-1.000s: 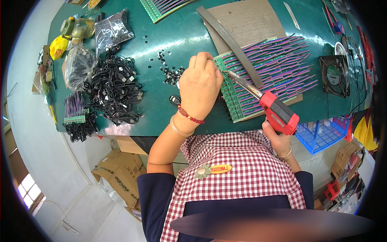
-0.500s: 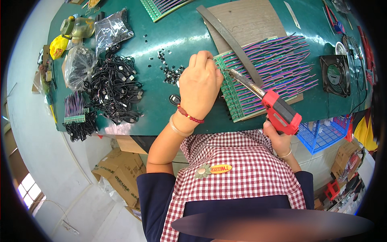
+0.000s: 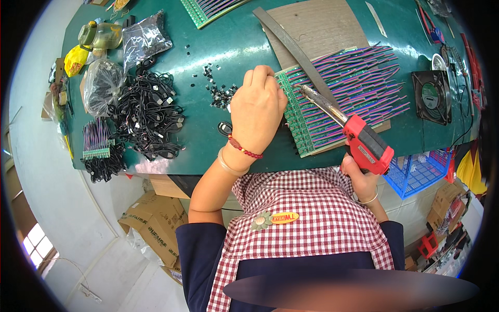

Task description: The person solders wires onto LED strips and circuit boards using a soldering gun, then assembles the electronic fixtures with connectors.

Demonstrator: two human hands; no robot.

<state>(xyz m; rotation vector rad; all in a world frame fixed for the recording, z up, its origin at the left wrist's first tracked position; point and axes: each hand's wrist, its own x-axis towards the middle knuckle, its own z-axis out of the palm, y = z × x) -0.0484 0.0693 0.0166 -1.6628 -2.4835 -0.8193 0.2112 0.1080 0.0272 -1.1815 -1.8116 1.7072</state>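
My left hand (image 3: 258, 106) is closed in a pinch at the left edge of a green circuit board panel (image 3: 300, 130). What the fingertips hold is hidden behind the hand. My right hand (image 3: 360, 177) grips the handle of a red and black soldering gun (image 3: 368, 145). Its metal tip points up and left, over the board just right of my left fingers. Rows of pink, blue and black wires (image 3: 364, 99) run rightward from the panel. A flat grey metal bar (image 3: 296, 49) lies slantwise across the wires.
Small black connectors (image 3: 221, 94) lie scattered left of my left hand. Beyond them is a heap of black cables (image 3: 148, 114) beside plastic bags (image 3: 147, 41). A square fan (image 3: 430, 97) stands at the right, above a blue basket (image 3: 418, 174). A wooden board (image 3: 317, 26) lies under the panel.
The soldering gun has shifted slightly right, its tip a little farther up and away from my left fingers. My left hand has barely moved.
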